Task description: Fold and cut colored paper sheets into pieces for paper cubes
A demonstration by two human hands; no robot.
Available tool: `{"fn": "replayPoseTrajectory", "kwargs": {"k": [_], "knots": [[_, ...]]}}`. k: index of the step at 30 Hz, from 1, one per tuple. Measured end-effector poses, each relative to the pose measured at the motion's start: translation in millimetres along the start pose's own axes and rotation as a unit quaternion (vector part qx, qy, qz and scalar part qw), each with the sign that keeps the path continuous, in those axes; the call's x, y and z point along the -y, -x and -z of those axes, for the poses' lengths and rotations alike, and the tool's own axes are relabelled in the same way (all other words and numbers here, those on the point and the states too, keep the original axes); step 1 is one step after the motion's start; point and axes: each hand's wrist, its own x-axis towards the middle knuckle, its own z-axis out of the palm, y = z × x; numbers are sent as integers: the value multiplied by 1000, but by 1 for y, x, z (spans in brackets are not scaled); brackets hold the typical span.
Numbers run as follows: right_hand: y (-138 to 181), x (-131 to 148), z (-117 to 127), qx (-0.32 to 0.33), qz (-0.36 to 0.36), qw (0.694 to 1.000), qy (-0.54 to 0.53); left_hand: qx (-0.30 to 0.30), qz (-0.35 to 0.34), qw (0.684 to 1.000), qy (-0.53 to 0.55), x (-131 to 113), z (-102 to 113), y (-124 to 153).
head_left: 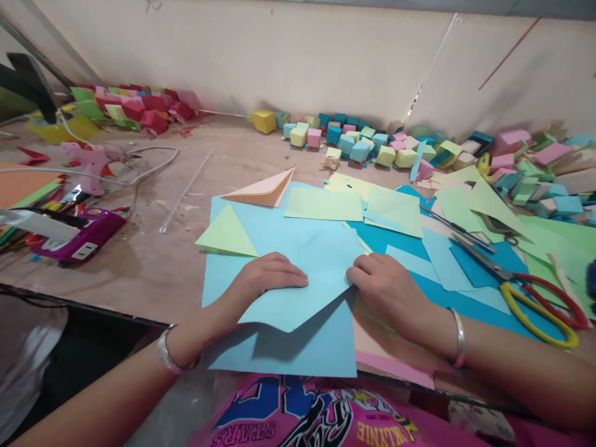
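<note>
From where I stand, the work table (149, 267) runs out well past both hands, and the broadest paper on it is a flat light blue sheet (326, 357) lying beneath them. Right over it, between the two hands, is the lifted blue sheet (321, 267), its near edge raised and bent, a faint crease showing towards its far side; I'd judge the folding begun but far from finished, since nothing is pressed flat yet. The left hand (261, 276) lies stretched out over its left part, fingers together and nearly straight, thumb out of sight. The right hand (386, 282) is curled tight, pinching the sheet's right edge between thumb and fingers. Right of that hand rest scissors (500, 271) with yellow and red handles, blades pointing away, nobody touching them; well off to the left of the left hand sits a pink glue gun (86, 161). Just beyond the left hand is a green triangle (228, 236), with a folded peach piece (267, 192) farther off, both creased but neither boxed up. Smallest are the paper cubes (361, 149) along the wall beyond the hands, many seemingly complete, while plenty of loose paper by the right hand looks unworked
</note>
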Motion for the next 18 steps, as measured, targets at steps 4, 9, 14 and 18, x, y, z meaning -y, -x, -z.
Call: {"fn": "replayPoseTrajectory", "kwargs": {"k": [4,9,14,18], "knots": [[2,1,1,-6,4,999,31,-50,-10,998,-44,7,-7,3],[2,-3,1,11,-12,999,42,-37,8,999,-2,6,-6,6],[-2,-11,4,85,-47,995,25,-94,185,973,-105,-1,-14,0],[-11,-17,11,156,-83,984,-15,-159,234,950,-134,-6,-20,-8]]}}
